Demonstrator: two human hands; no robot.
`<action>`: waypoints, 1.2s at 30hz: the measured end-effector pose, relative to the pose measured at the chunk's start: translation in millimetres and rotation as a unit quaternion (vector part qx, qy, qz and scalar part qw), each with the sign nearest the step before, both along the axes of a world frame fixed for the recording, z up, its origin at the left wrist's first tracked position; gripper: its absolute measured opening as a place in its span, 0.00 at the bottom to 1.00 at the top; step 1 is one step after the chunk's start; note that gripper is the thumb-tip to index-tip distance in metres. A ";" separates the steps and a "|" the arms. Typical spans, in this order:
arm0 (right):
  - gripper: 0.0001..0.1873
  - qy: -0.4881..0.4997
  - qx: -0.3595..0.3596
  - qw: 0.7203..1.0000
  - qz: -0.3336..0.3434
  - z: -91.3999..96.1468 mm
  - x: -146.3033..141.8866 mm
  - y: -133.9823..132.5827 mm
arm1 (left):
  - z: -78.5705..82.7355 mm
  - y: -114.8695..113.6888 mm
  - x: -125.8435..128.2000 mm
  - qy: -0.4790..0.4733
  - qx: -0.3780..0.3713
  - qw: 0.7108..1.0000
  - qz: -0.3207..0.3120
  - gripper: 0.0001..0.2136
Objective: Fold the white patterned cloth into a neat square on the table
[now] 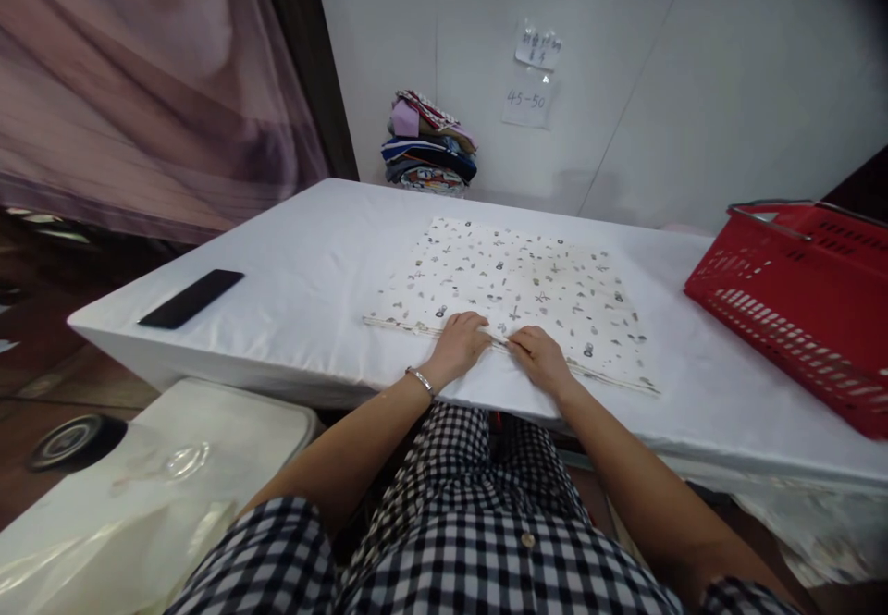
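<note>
A white cloth with small dark prints [520, 282] lies flat and square on the white-covered table [312, 264]. Both my hands rest side by side on its near edge. My left hand [458, 345], with a bracelet on the wrist, has its fingers curled down onto the hem. My right hand [542, 358] presses on the same edge with its fingers bent, pinching the fabric. The two hands almost touch at the middle of the edge.
A red plastic basket [805, 291] stands on the table's right side. A black phone [191, 298] lies near the left edge. A stack of folded clothes [428, 145] sits at the back by the wall. A white bin with a plastic bag [153, 485] stands below left.
</note>
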State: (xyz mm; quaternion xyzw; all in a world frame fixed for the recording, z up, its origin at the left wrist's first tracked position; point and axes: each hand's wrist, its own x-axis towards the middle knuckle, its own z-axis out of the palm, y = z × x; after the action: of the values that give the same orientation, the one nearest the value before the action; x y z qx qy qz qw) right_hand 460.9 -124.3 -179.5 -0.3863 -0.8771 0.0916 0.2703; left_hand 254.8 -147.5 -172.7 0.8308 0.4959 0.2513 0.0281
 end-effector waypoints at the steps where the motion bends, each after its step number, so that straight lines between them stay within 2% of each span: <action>1: 0.14 0.001 0.004 1.000 -0.001 0.3 -0.1 -0.6 | -0.8 -0.2 -0.2 0.000 0.006 1.000 -0.007 0.09; 13: 0.12 -0.040 0.078 0.995 0.047 -2.7 -1.5 -1.9 | -3.0 -4.9 0.2 -0.019 0.051 0.998 -0.039 0.07; 23: 0.12 -0.035 0.063 0.997 0.032 -4.4 -1.3 -0.2 | -6.8 -1.5 -0.4 -0.046 0.023 0.999 -0.017 0.06; 27: 0.12 -0.030 0.050 0.998 0.032 -4.7 -1.0 0.7 | -8.8 -3.0 -3.7 -0.014 0.036 0.999 -0.020 0.05; 36: 0.14 -0.037 0.046 0.998 0.027 -2.0 -1.8 -1.1 | -8.4 -6.9 -3.8 0.004 0.061 0.998 0.020 0.07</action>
State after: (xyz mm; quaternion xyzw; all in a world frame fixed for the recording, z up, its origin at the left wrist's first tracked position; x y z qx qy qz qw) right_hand 459.1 -125.4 -181.5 -0.3528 -0.8998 0.0441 0.2531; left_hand 251.0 -154.4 -181.1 0.8222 0.4958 0.2779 -0.0300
